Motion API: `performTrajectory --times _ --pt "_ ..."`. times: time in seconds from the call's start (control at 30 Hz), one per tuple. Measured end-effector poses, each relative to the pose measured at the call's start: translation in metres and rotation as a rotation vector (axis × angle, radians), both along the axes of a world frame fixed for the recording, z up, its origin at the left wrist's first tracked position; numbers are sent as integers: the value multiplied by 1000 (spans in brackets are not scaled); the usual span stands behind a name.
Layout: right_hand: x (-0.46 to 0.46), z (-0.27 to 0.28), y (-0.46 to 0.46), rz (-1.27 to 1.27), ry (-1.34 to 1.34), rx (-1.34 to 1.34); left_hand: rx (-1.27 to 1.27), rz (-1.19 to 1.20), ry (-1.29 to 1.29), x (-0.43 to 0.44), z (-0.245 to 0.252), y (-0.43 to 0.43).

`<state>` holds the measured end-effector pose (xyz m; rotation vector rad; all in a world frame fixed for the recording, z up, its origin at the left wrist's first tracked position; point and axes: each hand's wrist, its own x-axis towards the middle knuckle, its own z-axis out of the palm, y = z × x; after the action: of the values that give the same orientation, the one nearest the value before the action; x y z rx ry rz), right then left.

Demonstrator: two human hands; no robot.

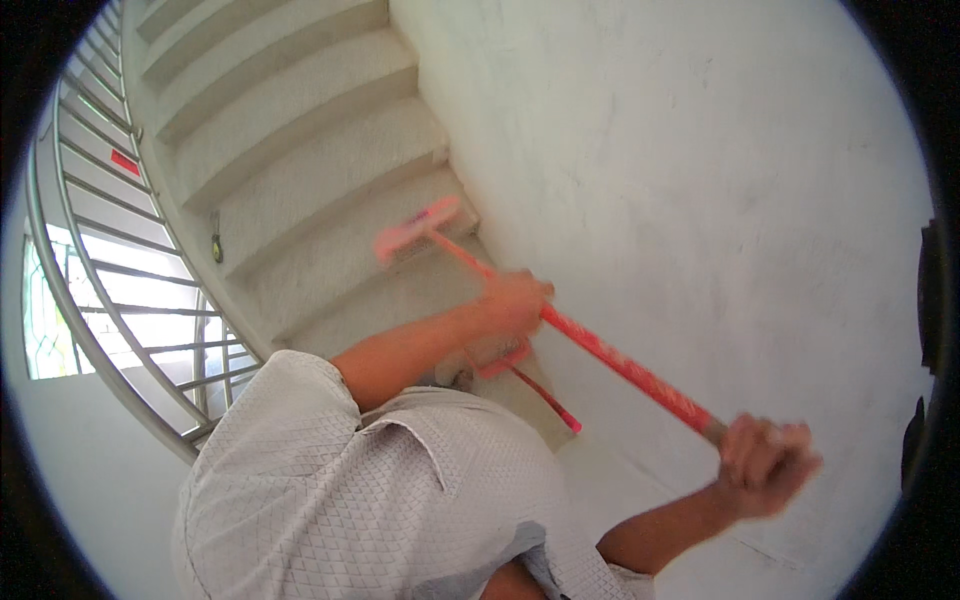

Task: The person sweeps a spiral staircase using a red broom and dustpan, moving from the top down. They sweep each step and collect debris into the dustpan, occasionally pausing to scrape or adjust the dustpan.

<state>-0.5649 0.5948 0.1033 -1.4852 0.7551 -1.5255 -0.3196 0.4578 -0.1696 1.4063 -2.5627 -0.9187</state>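
A broom crosses the view at a slant, its handle (626, 364) red with pale worn patches. My left hand (517, 304) grips the handle lower down, between its middle and the pink broom head (416, 229). Around the handle's upper end, near the wall, my right hand (769, 465) is closed. The broom head is blurred and lies over a concrete stair step (337, 259), close to the wall side; contact with the step is hard to tell. Below my left forearm is a red long-handled dustpan (504, 360), partly hidden by the arm, its handle pointing toward the wall.
Concrete stairs (300, 97) curve along the left. A metal railing (112, 300) borders their outer side, and a plain pale wall (675, 187) rises on the right. Near the railing, a small yellow and black object (217, 247) lies on the stair edge.
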Motion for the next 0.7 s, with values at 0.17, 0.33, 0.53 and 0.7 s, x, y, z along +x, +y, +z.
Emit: performTrajectory --times 0.17,0.33,0.53,0.7 --pt "78 -77 -109 -45 -1 91 -254 293 190 55 -114 -99" --pt "61 -43 -96 -205 25 188 36 -100 -17 47 -69 -118" --pt "62 -72 -104 -327 135 116 -118 108 131 55 -101 -117" --pt "66 -49 -70 -208 -37 211 -30 -130 131 46 -96 -102"
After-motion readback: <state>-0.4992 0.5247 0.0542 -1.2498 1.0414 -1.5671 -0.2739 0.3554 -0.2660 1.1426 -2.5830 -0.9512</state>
